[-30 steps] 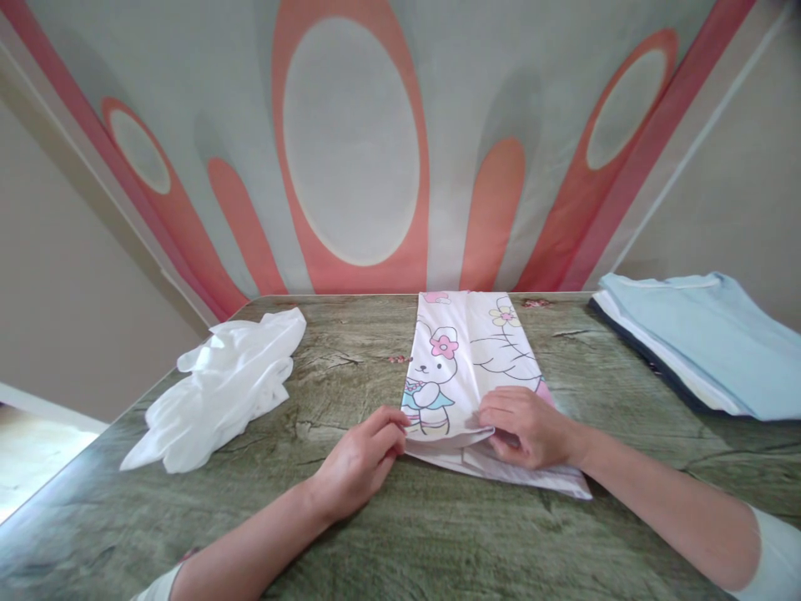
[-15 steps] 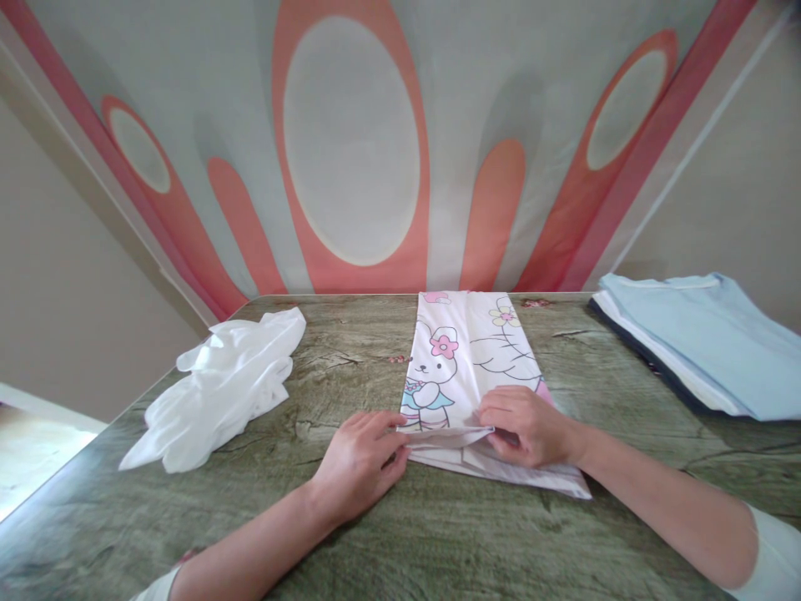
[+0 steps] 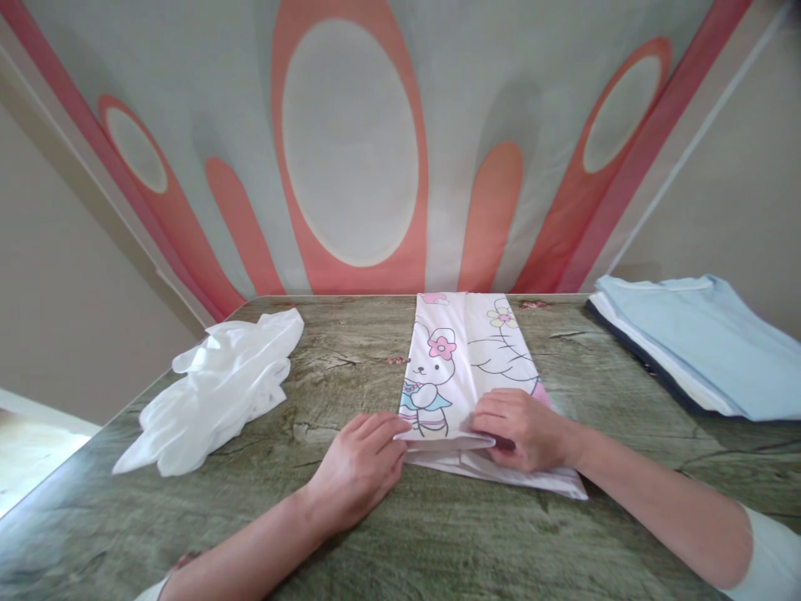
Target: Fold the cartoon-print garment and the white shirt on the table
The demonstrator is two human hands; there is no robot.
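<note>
A pale pink printed cloth (image 3: 463, 351) lies in a long folded strip on the table, with a cartoon animal and flowers drawn on it. Its far end reaches the table's back edge. My left hand (image 3: 363, 467) pinches the left corner of an upper layer near the close end. On the right, my right hand (image 3: 526, 430) has its fingers closed on the same layer's edge. Between the two hands that edge is raised a little above the layer beneath. The fingertips of my right hand are partly hidden by the cloth.
A crumpled white cloth (image 3: 219, 392) lies at the left of the wood-patterned table (image 3: 338, 334). At the right is a stack of folded garments (image 3: 701, 342), light blue on top, white and dark below. Behind the table hangs a grey and pink patterned backdrop (image 3: 350, 142).
The edge between my hands has flattened and come slightly closer to me. Both hands keep their grip, and the view has shifted slightly.
</note>
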